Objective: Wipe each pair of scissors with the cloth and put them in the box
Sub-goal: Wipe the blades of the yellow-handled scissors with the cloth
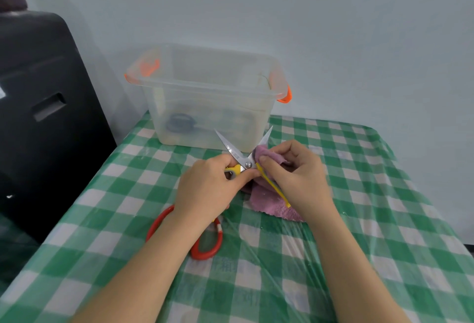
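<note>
Scissors with yellow handles (242, 162) were held spread wide just above the table (359, 194), their two blades forming a V that pointed toward the box (205, 97). That spread looked deliberate: it exposed each blade's inner face to the cloth. The left hand (207, 189) was curled round the left yellow handle near the pivot, pinning the tool steady. The right hand (297, 171) pinched a fold of the purple cloth (269, 204) against the right blade close to the pivot, while the rest of the cloth trailed down beneath the hands onto the table, probably left slack so fresh fabric could be fed in.

The clear box, with orange latches, stood open against the wall just beyond the blade tips, near enough for a short drop once wiping ended. A dark-handled pair (180, 123) already lay inside it, seen dimly through the wall. Red-handled scissors (205, 243) rested on the table under the left forearm, seemingly waiting their turn.
</note>
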